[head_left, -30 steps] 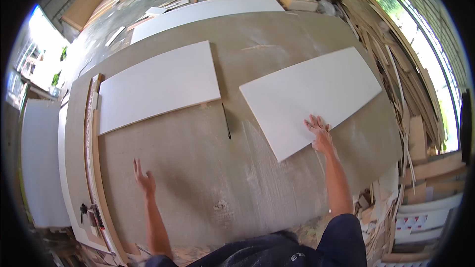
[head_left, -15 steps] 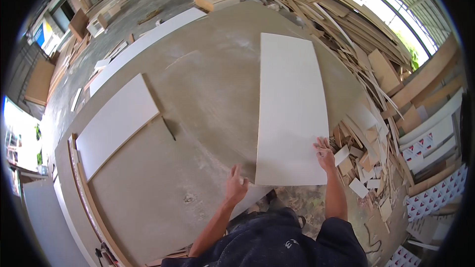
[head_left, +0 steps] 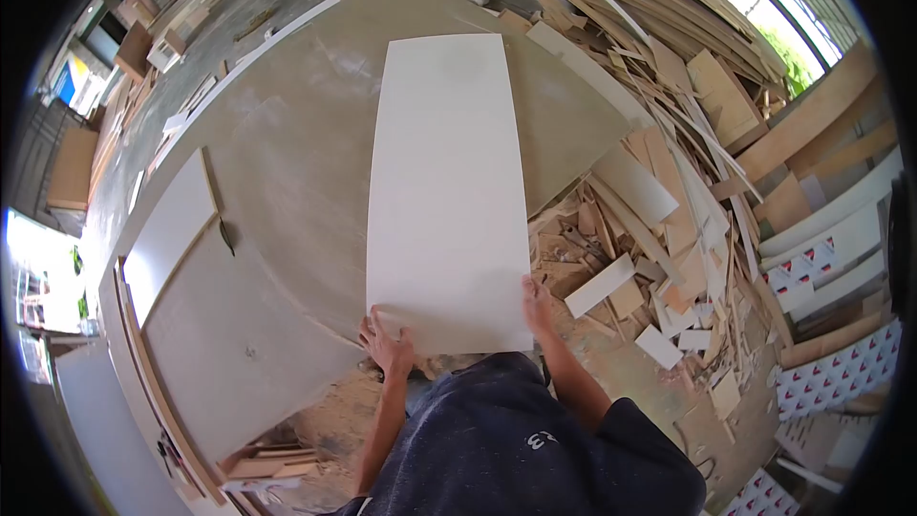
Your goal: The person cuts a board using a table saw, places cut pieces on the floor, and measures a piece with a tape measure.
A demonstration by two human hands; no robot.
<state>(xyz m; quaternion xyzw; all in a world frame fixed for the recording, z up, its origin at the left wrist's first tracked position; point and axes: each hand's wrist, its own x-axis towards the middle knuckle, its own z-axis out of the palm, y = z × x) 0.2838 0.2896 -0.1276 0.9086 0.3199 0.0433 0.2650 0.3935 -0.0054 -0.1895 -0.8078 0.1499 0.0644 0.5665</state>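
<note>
A long white board (head_left: 447,191) lies lengthwise in front of me on a large grey-brown sheet surface (head_left: 287,201), its near end close to my body. At its near left corner, my left hand (head_left: 388,344) grips the edge, fingers bent over the side. My right hand (head_left: 538,308) is closed on the right edge near the same end, with the fingertips partly hidden. A second white board (head_left: 174,229) lies on the left of the surface, a thin dark object (head_left: 226,237) beside its corner.
Wooden strips and offcuts (head_left: 611,287) are heaped on the floor to the right. Behind them rises a stack of long boards (head_left: 659,29). A wooden rail (head_left: 158,373) runs along the left edge. Patterned-wrap panels (head_left: 836,373) stand at far right.
The long white board has shifted left in view and now lies squarely before my body. My left hand has moved from beside it onto its near left corner; my right hand stays at its right edge.
</note>
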